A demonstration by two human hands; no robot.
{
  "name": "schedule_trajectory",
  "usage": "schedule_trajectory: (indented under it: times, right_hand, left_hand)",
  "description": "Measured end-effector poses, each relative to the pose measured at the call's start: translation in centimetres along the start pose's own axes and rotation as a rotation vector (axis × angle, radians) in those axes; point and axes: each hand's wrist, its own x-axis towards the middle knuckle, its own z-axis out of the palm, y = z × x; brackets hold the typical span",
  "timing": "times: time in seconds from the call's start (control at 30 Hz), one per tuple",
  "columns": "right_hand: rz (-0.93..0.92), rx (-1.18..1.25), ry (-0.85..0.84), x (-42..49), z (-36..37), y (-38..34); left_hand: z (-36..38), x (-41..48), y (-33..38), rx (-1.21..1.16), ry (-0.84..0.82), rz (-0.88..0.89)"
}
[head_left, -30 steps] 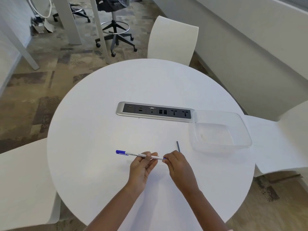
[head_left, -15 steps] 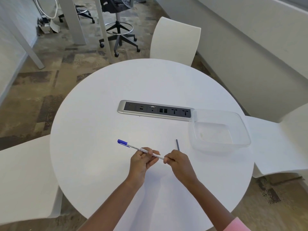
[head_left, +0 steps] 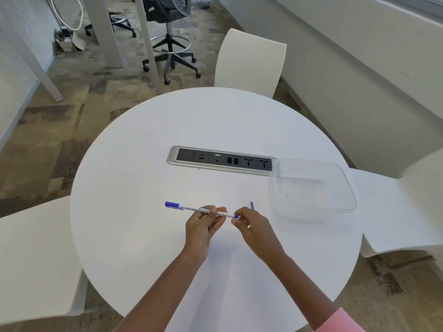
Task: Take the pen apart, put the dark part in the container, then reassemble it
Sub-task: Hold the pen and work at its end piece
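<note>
A white pen (head_left: 191, 208) with a blue cap at its left end is held just above the round white table (head_left: 143, 236). My left hand (head_left: 203, 224) grips its barrel near the middle. My right hand (head_left: 251, 226) pinches the pen's right end, where a small blue piece (head_left: 236, 216) shows at the fingertips. A short dark thin part (head_left: 252, 205) lies on the table just beyond my right hand. The clear plastic container (head_left: 345, 178) stands to the right with nothing visible in it.
A silver power and data socket strip (head_left: 223, 161) is set into the table's middle, touching the container's far left corner. White chairs stand at the far side (head_left: 249, 61), left (head_left: 36, 259) and right (head_left: 395, 212). A black office chair (head_left: 170, 25) stands on the carpet beyond.
The pen has tilted back closer to level and its blue right end now shows at my right fingertips. Both hands stay on the pen; the dark part has not moved.
</note>
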Motion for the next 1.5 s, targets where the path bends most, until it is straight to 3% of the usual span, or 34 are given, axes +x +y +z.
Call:
schedule_trajectory:
  times: [0.23, 0.4, 0.5, 0.87, 0.93, 1.0, 1.13, 1.27, 1.4, 1.5]
  right_hand:
    - [-0.406, -0.486, 0.314, 0.5, 0.5, 0.9]
    - [-0.469, -0.448, 0.285, 1.1, -0.1, 1.2]
    - [-0.333, -0.273, 0.178, 0.9, -0.4, 0.1]
    - [0.577, 0.637, -0.435, 1.9, -3.8, -1.6]
    - [0.514, 0.580, -0.387, 2.0, -3.6, -1.4]
    - [0.334, 0.438, -0.253, 1.7, -2.9, -1.4]
    - [-0.064, -0.013, 0.024, 0.8, -1.6, -0.7]
    - [-0.348, -0.406, 0.230, 0.4, -0.7, 0.3]
    - [-0.490, -0.605, 0.340, 0.7, -1.0, 0.7]
    - [-0.465, -0.574, 0.291, 0.8, -1.1, 0.9]
  left_hand:
    - [0.5, -0.1, 0.4, -0.034, 0.007, -0.007]
    - [0.6, 0.0, 0.4, -0.019, -0.012, -0.007]
    - [0.4, 0.1, 0.5, 0.035, -0.042, 0.019]
    - [0.5, 0.0, 0.8, 0.132, -0.106, 0.018]
    - [0.6, 0.1, 0.7, 0.116, -0.083, 0.021]
    - [0.8, 0.1, 0.7, 0.077, -0.049, 0.018]
    - [1.1, 0.1, 0.8, 0.031, -0.021, 0.010]
    - [1.3, -0.1, 0.8, 0.019, -0.010, 0.000]
    - [1.3, -0.1, 0.6, 0.010, -0.006, -0.014]
    - [1.3, -0.2, 0.5, 0.017, -0.016, -0.012]
